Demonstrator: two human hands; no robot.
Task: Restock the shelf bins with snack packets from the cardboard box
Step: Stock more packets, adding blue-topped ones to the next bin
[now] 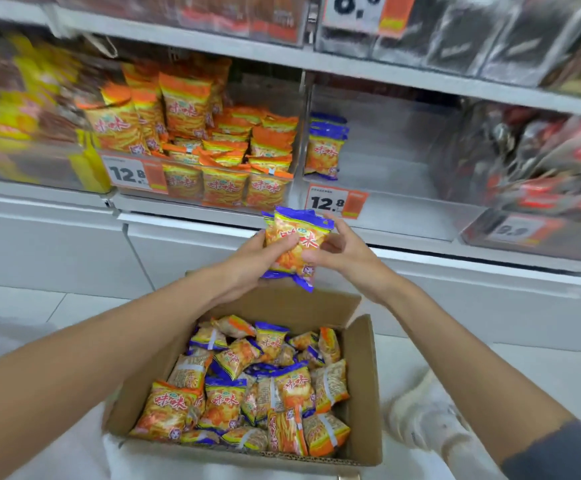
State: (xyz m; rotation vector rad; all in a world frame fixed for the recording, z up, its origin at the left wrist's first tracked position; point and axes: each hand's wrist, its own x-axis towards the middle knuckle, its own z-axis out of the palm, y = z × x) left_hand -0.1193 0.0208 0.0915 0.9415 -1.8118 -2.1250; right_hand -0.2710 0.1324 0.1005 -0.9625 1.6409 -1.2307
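Observation:
My left hand and my right hand both grip a small stack of blue-edged snack packets, held upright above the far end of the open cardboard box. Several blue-edged and orange-edged packets lie loose in the box. Straight ahead is a clear shelf bin holding only a few blue-edged packets at its left side. The bin to its left is piled with orange-edged packets.
Price tags reading 12.8 hang on both bin fronts. Bins of other snacks flank these on the left and right, with another shelf above. White cabinet fronts run below the shelf. My white shoe is right of the box.

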